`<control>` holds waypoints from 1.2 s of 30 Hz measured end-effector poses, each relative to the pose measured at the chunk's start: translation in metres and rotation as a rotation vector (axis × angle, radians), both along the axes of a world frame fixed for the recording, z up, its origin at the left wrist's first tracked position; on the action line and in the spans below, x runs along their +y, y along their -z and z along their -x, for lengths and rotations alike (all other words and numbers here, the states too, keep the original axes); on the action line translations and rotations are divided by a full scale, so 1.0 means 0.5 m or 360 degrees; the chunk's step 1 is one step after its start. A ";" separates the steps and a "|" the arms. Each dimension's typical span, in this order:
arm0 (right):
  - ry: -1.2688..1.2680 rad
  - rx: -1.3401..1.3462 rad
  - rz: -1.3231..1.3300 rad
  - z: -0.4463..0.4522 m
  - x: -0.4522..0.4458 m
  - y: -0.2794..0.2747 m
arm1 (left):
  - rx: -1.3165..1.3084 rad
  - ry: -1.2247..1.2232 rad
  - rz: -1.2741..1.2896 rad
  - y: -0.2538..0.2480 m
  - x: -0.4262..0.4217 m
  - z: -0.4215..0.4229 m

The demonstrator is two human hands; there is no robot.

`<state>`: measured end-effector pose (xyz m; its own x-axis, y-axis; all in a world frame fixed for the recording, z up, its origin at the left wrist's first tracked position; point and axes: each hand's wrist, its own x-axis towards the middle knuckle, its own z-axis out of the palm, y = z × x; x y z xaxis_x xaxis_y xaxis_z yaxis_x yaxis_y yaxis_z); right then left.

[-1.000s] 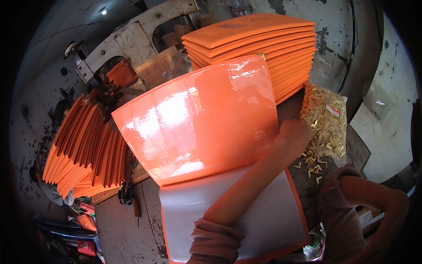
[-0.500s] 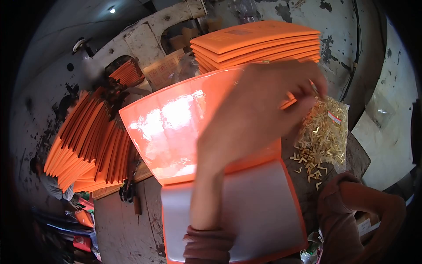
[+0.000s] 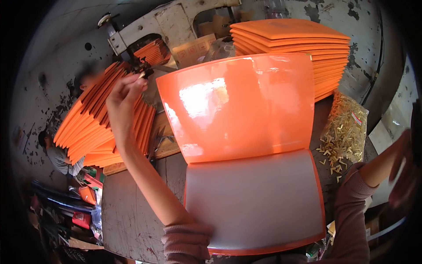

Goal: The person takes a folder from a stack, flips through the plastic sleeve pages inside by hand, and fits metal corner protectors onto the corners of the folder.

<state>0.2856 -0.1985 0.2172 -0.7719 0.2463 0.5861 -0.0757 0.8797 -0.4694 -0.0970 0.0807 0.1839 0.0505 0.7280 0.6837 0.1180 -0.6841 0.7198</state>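
Note:
An orange folder [image 3: 263, 105] stands open before me, its glossy cover raised and its greyish inner side [image 3: 255, 198] lying on the table. A small gold metal corner sits on the cover's upper right corner. My left hand [image 3: 123, 99] is raised left of the cover, thumb and finger pinched on another small gold metal corner [image 3: 141, 75]. At the far right edge my right hand [image 3: 402, 171] is smeared by motion and partly in the dark, so its fingers cannot be made out. A plastic bag [image 3: 358, 119] spilling gold metal corners [image 3: 340, 143] lies right of the folder.
Stacked orange folders [image 3: 290, 39] stand behind the cover, and fanned folders [image 3: 88, 127] lean at the left. Scissors [image 3: 154, 149] lie near a wooden board [image 3: 169, 147]. A pale metal machine [image 3: 162, 22] stands behind. Two people are partly visible at the left.
My left hand has swung from above the bag of corners across to the left, carrying a gold corner. My right hand has come into view at the right edge. The camera view has shifted.

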 end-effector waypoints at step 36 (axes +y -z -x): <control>0.2230 -0.0312 -0.0032 -0.035 0.271 0.094 | -0.0059 0.0029 0.0086 0.067 0.093 -0.023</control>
